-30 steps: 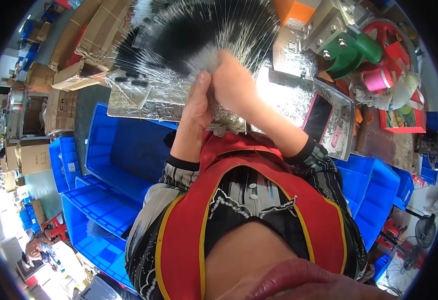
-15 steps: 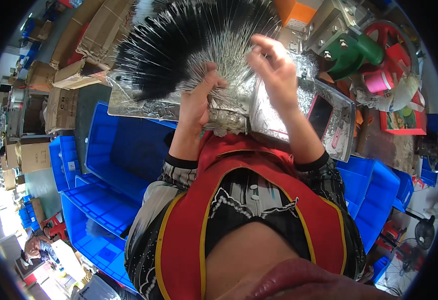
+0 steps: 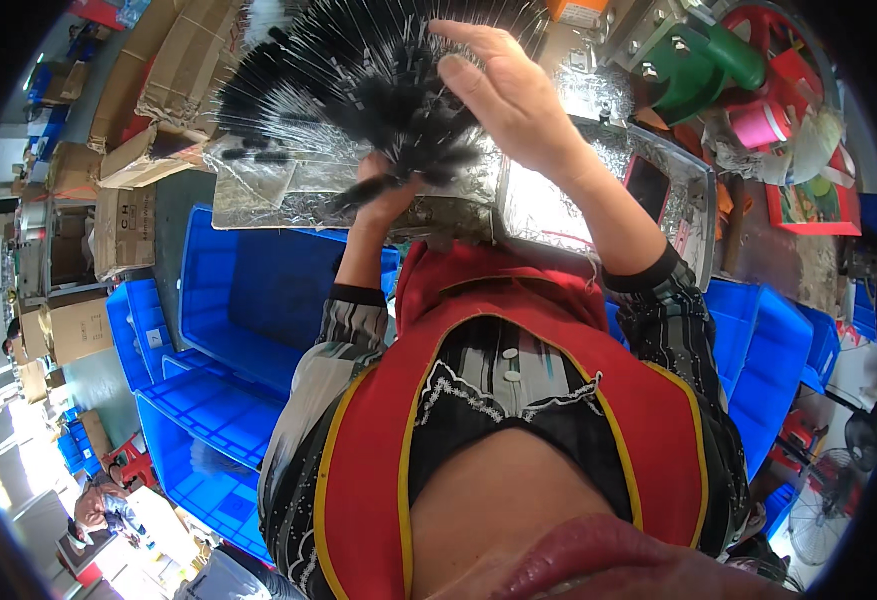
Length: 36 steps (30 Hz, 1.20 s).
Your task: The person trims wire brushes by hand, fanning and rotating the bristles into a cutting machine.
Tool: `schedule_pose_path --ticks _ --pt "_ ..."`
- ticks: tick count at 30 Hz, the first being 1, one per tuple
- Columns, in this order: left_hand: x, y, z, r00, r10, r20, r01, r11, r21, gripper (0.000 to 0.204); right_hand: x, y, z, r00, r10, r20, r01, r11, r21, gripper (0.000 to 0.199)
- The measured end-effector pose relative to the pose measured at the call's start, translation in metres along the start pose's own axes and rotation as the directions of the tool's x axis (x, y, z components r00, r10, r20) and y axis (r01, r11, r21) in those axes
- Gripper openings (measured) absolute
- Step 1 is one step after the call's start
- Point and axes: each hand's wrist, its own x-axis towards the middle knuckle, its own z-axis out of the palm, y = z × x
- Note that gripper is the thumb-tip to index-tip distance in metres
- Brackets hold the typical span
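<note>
A thick bundle of wire-stemmed black bristle brushes [image 3: 398, 110] fans out over the worktable at the top of the view. My left hand [image 3: 390, 200] is closed around the lower part of the bundle; the brushes hide most of its fingers. Black bristle heads cluster just above that hand, and thin silvery wires spread upward and outward. At the right side of the fan is my right hand [image 3: 513, 95], fingers stretched out and thumb apart. Its fingertips lie against the wires near the upper edge. Beneath the bundle is a silvery, worn work surface [image 3: 308, 190].
To the right are a foil-lined tray [image 3: 700, 215] with a dark phone [image 3: 648, 185], a green machine part [image 3: 733, 65] and a pink cup [image 3: 758, 127]. Cardboard boxes [image 3: 183, 75] stand at left. Blue crates [image 3: 223, 400] flank me. A person [image 3: 98, 510] is far off, lower left.
The bundle looks turned: bristle heads now crowd near my left hand, where bare wires showed before. My right hand has moved up and left onto the fan, its fingers straighter.
</note>
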Motion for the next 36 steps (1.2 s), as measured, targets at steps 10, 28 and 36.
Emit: schedule_pose_path --ticks 10,28,36 --pt "-0.009 0.026 0.006 0.861 0.424 -0.282 -0.355 0.897 0.263 0.035 0.019 -0.009 -0.001 0.922 -0.229 0.313 0.267 0.96 -0.084 0.053" --pt "-0.033 -0.009 0.026 0.899 0.252 -0.358 -0.252 0.967 0.049 0.019 -0.004 -0.057 0.004 0.841 -0.323 0.433 0.413 0.902 -0.128 0.03" --pt "-0.028 0.031 -0.001 0.918 -0.135 -0.373 -0.064 0.878 -0.475 0.01 -0.09 -0.014 -0.087 0.97 0.055 -0.236 -0.134 0.932 -0.336 0.014"
